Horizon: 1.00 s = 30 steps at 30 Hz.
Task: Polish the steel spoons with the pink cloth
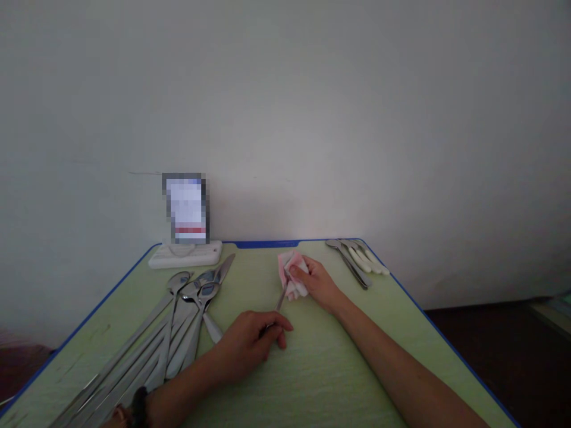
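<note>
Left hand: grip closed round the near end of a metal utensil, perhaps a spoon, its head hidden.
Right hand: grip pinching a pink-and-white cloth over the utensil's far end, twelve o'clock on the table.
Eight o'clock: cutlery pile.
One o'clock: smaller cutlery group, some handles cream.
Eleven o'clock: white stand, pixelated screen.

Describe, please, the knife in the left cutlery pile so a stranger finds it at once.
On the green table with blue edge, find the white stand by the wall. In front lies the cutlery pile. At its far right is the knife: its flat blade points wallward, while neighbours end in rounded spoon bowls.
</note>
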### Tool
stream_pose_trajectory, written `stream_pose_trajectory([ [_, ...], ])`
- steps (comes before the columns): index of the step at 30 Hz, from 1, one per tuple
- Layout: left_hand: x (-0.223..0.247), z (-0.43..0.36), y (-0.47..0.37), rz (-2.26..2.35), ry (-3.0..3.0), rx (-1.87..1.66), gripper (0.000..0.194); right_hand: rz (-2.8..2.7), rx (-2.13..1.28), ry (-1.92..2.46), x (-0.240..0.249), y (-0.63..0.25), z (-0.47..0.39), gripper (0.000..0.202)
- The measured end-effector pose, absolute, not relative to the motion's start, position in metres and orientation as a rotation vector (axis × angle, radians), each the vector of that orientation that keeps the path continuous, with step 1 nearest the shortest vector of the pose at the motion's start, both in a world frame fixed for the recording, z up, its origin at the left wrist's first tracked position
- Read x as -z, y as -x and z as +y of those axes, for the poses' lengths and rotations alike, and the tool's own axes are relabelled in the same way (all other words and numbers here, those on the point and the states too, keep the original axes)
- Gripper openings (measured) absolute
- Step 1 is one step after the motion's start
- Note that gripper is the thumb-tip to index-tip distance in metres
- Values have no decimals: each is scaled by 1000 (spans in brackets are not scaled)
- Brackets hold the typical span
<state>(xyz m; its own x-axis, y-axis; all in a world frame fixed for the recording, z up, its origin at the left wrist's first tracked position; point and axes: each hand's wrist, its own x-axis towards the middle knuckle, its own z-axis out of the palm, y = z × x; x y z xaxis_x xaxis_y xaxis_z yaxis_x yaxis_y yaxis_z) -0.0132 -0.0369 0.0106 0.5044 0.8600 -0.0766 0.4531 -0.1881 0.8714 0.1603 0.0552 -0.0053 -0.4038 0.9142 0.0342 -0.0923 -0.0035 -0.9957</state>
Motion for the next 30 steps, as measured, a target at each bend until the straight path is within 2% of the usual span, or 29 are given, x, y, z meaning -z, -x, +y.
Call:
stream_pose_trajectory([
  [5,-10,-38,14,1101,-1784,-553,29,-1531,-1486,902,7,-160,56,30],
  [13,-11,-38,13,1059,-1785,-569,29,-1592,-1268,1021,6,-157,57,46],
  [23,-5,-34,13,1156,-1749,-615,31,-1024,-1615,917,7,-157,61,46],
  [30,-5,-34,14,1186,-1812,-631,32,-1053,-1670,849,6,-157,60,43],
])
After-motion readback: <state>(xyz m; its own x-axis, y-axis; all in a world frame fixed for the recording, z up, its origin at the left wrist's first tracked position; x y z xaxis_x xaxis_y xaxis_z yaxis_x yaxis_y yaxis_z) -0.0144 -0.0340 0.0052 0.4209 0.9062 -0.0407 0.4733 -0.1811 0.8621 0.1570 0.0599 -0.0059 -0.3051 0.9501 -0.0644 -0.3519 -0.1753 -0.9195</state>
